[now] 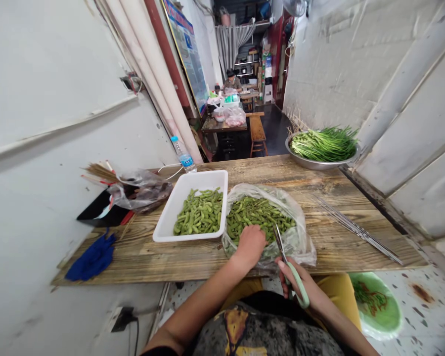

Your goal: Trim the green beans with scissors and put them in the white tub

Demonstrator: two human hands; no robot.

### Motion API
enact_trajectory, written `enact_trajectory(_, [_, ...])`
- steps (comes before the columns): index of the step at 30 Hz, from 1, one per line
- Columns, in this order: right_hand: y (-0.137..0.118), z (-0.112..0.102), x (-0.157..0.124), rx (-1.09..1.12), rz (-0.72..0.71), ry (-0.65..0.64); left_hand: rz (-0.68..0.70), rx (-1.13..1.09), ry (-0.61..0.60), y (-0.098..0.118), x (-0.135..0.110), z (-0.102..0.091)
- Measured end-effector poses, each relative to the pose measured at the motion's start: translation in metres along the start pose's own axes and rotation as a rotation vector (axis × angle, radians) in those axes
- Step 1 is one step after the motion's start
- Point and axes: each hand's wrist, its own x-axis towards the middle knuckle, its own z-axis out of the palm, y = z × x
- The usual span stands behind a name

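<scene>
My left hand (249,245) reaches into a clear plastic bag (300,245) full of green bean pods (257,212); its fingers are curled down among the pods, and what they grip is hidden. My right hand (298,283) holds green-handled scissors (289,267) at the table's near edge, blades pointing up over the bag. A white rectangular tray (170,217) just left of the bag holds more green pods (200,212).
A metal bowl (319,163) of long green stalks sits at the far right corner. Metal skewers (356,227) lie on the right of the wooden table (152,257). A water bottle (183,155), a bag with sticks (141,190) and a blue cloth (92,257) are at left. A green basin (378,306) is on the floor. A person sits far back.
</scene>
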Motion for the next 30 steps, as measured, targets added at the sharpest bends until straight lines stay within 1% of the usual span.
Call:
enact_trajectory(2, [-0.001, 0.000, -0.001, 0.010, 0.010, -0.009, -0.005, -0.103, 0.037, -0.004, 0.000, 0.001])
enact_trajectory(3, [-0.003, -0.001, -0.002, 0.011, 0.017, -0.009, -0.013, -0.197, 0.067, -0.007, -0.001, 0.001])
enact_trajectory(5, [-0.005, -0.002, -0.002, -0.004, 0.029, -0.002, -0.035, -0.453, 0.117, -0.013, -0.005, 0.001])
enact_trajectory(6, [-0.005, -0.002, -0.002, -0.018, 0.029, 0.001, -0.051, -0.587, 0.124, -0.015, -0.007, 0.001])
enact_trajectory(8, [-0.006, -0.003, -0.001, -0.057, 0.008, 0.006, -0.098, -0.794, 0.104, -0.016, -0.010, 0.000])
enact_trajectory(11, [-0.007, -0.002, 0.001, -0.127, -0.037, 0.009, -0.209, -0.949, 0.086, -0.012, -0.014, -0.001])
enact_trajectory(14, [-0.010, -0.001, 0.001, -0.159, -0.026, 0.007, -0.305, -1.134, 0.099, -0.010, -0.014, -0.002])
enact_trajectory(16, [-0.011, 0.000, 0.001, -0.161, -0.012, -0.005, -0.358, -1.336, 0.103, -0.009, -0.014, -0.001])
enact_trajectory(19, [-0.012, 0.000, 0.001, -0.165, -0.029, -0.019, -0.401, -1.621, 0.084, -0.008, -0.013, 0.003])
enact_trajectory(22, [-0.011, -0.001, 0.002, -0.148, -0.046, -0.039, -0.427, -1.724, 0.120, -0.004, -0.015, 0.008])
enact_trajectory(24, [-0.012, -0.001, 0.002, -0.136, -0.055, -0.059, -0.445, -1.743, 0.147, 0.000, -0.016, 0.009])
enact_trajectory(27, [-0.015, 0.002, 0.002, -0.112, -0.068, -0.083, -0.467, -1.756, 0.156, 0.005, -0.019, 0.009])
enact_trajectory(30, [-0.016, 0.006, 0.002, -0.073, -0.057, -0.078, -0.480, -1.753, 0.161, 0.007, -0.020, 0.008])
